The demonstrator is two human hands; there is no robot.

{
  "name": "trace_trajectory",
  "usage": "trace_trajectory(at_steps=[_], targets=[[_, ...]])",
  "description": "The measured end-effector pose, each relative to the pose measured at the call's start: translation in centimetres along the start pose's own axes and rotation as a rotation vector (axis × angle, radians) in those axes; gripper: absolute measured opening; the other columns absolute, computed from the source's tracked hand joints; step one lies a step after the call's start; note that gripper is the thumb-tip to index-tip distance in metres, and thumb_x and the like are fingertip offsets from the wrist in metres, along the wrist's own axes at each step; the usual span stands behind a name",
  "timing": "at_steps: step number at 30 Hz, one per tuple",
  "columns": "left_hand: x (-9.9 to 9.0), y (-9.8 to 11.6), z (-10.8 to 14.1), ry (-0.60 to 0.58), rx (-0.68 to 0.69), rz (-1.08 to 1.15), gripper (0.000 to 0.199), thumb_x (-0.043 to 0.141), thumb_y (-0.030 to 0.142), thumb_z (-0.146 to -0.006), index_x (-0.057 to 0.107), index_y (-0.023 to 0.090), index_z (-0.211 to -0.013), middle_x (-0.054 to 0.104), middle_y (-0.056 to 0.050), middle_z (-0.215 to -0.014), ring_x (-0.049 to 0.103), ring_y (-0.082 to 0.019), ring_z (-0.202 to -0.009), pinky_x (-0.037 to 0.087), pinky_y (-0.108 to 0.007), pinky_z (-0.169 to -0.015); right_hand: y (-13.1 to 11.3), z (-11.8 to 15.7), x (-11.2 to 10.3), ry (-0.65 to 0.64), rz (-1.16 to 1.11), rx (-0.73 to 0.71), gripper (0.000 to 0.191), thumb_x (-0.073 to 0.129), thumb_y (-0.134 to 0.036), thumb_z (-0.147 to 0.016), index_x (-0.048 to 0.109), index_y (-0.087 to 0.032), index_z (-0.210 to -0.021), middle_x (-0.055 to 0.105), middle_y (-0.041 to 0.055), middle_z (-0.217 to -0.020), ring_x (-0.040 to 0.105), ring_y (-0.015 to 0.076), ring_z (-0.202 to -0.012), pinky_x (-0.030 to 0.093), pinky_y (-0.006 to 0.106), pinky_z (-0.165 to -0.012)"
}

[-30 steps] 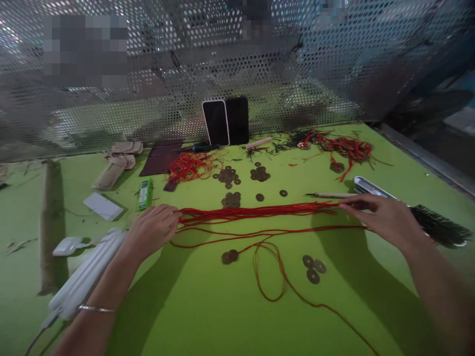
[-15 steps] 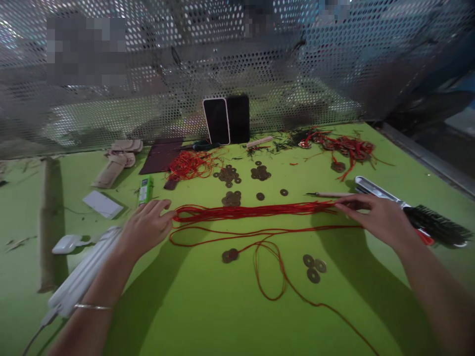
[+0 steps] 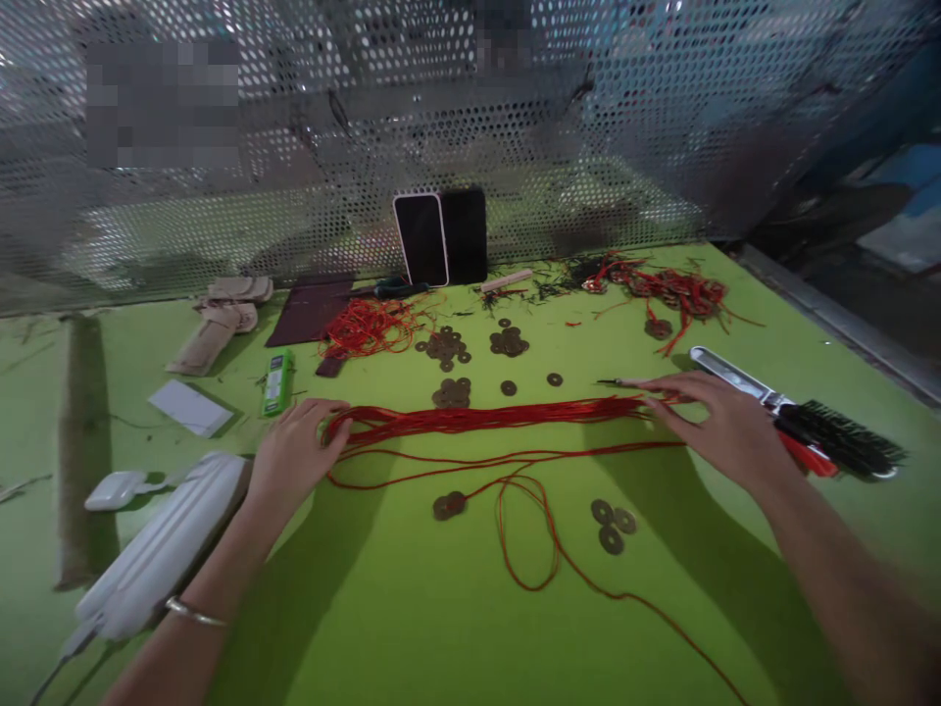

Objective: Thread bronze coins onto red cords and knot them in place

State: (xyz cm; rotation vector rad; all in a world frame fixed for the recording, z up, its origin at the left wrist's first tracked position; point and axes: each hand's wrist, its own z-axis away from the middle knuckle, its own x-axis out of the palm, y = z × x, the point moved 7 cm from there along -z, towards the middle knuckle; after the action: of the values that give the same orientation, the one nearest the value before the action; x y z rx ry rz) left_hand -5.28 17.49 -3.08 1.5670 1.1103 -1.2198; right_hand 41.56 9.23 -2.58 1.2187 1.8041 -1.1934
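Observation:
A bundle of red cords (image 3: 477, 420) lies stretched from side to side across the green table. At its looped end my left hand (image 3: 298, 446) is closed, thumb and fingers round the loops. My right hand (image 3: 710, 422) has thumb and forefinger at the loose ends, the cord between them; its other fingers are loosely curled. Nearer me runs a separate doubled red cord (image 3: 441, 461). Another red cord (image 3: 555, 549) trails in a loop from two holed coins (image 3: 448, 506). Three more coins (image 3: 612, 527) lie by the right forearm.
Beyond the bundle are piles of coins (image 3: 445, 345) and a red thread tangle (image 3: 371, 328). Two phones (image 3: 422, 240) lean on the perforated metal screen (image 3: 294, 216). A hairbrush (image 3: 838, 436) and a thin pointed tool (image 3: 624, 382) lie right; a white device (image 3: 162, 549) and green box (image 3: 276, 382) left.
My left hand has closed over the looped end of the bundle. My right hand has slid slightly inward along the loose ends. The whole view has shifted a little.

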Motion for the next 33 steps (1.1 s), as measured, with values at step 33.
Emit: trace_trajectory(at_steps=[33], targets=[[-0.5, 8.5, 3.4, -0.081, 0.572, 0.159, 0.033, 0.051, 0.042, -0.087, 0.065, 0.024, -0.110, 0.064, -0.006, -0.112, 0.056, -0.023, -0.106, 0.044, -0.037, -0.094, -0.5, 2.4, -3.0, -0.022, 0.068, -0.187, 0.025, 0.049, -0.030, -0.089, 0.066, -0.019, -0.103, 0.065, 0.0067, -0.103, 0.059, 0.0216, -0.099, 0.046, 0.038, -0.090]])
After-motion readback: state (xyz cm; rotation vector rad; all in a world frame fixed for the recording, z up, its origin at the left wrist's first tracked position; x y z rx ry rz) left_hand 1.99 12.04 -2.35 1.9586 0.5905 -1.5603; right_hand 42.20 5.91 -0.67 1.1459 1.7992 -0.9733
